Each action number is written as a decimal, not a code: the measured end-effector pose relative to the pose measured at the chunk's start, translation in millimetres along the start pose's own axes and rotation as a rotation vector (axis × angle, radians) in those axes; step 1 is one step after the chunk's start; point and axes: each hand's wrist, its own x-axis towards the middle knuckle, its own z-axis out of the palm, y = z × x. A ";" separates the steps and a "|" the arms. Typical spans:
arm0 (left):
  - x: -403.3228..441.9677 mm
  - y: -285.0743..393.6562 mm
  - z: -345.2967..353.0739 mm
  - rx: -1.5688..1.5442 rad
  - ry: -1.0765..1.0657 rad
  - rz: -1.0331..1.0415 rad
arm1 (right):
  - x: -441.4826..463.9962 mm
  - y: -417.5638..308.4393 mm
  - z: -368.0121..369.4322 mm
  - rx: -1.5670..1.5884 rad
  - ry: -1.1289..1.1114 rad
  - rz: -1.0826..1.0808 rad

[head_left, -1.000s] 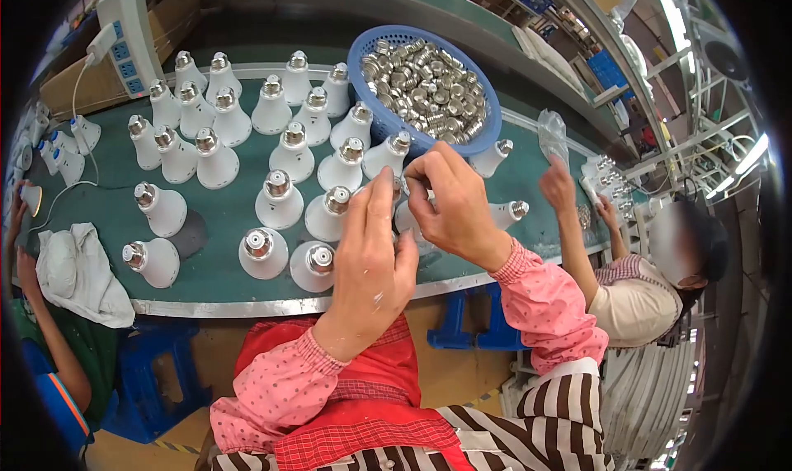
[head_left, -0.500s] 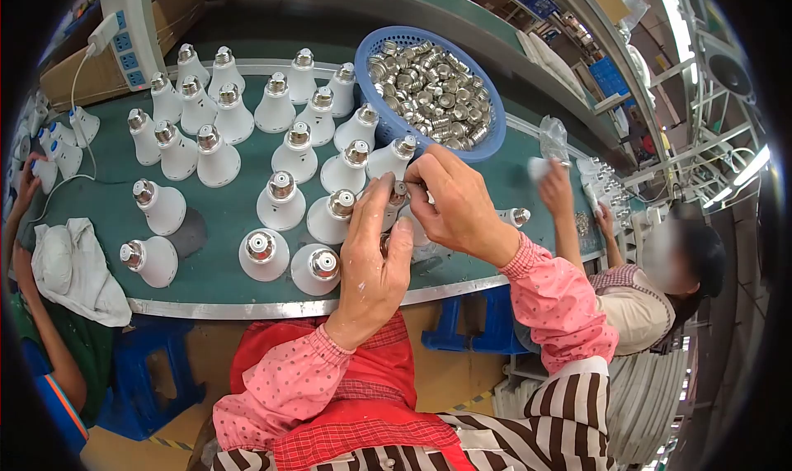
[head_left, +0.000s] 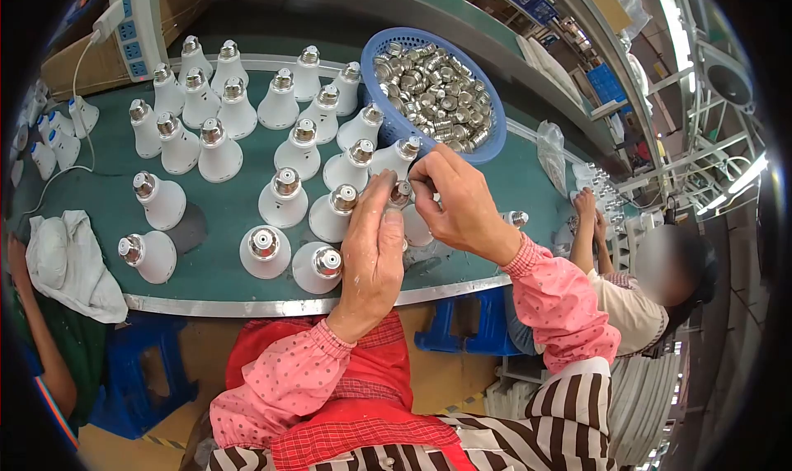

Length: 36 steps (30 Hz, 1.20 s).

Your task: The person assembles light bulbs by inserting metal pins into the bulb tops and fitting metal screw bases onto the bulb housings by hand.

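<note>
My left hand [head_left: 371,256] is wrapped against the side of a white light bulb, whose silver screw cap [head_left: 401,192] shows between my two hands. Most of that bulb's body is hidden by my fingers. Right beside the cap, the fingers of my right hand [head_left: 462,207] are pinched together; whatever they hold is too small to make out. Other white bulbs stand cap-up around my left hand, including one tilted bulb [head_left: 317,268] at its wrist side and another bulb [head_left: 333,213] just beyond. One more bulb cap [head_left: 517,219] shows behind my right wrist.
A blue basket [head_left: 373,68] full of silver screw caps stands behind my hands. Several upright bulbs cover the left of the green table [head_left: 223,215]. A white cloth [head_left: 82,265] lies at the left edge. A co-worker [head_left: 631,298] sits at the right; another person's arm shows far left.
My hands stay at the same bulb with only slight shifts of the fingers. The right co-worker's raised hand has come down to the table. The left person's hand has drawn back from the bulbs there.
</note>
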 end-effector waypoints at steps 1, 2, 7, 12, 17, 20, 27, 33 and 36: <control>0.5 -0.1 0.4 -0.018 0.008 -0.009 | 0.9 -0.3 0.3 -0.024 -0.004 -0.013; 1.7 -1.6 0.9 -0.040 0.009 -0.021 | 1.2 -0.3 0.5 -0.031 -0.011 -0.024; 11.3 -21.3 4.5 -0.126 0.050 -0.171 | 0.4 -0.6 -1.0 -0.038 -0.047 -0.033; 18.4 -30.0 8.0 0.029 0.060 -0.049 | 1.1 -0.3 -1.9 0.038 -0.079 -0.002; 23.1 -34.9 8.7 0.054 0.044 -0.055 | 1.5 0.4 -3.7 0.056 -0.105 0.014; 23.3 -33.5 8.8 0.053 0.047 -0.056 | 2.1 0.3 -4.7 0.005 -0.100 -0.040; 22.5 -33.3 9.1 0.030 0.059 -0.074 | 9.8 -8.3 -8.6 -0.266 -0.213 -0.163; 23.0 -30.2 9.3 0.029 0.060 -0.070 | 0.6 -6.5 -2.1 -0.256 -0.112 -0.130; 23.2 -32.5 9.2 0.058 0.060 -0.042 | -5.2 -5.2 -0.9 0.013 -0.030 0.093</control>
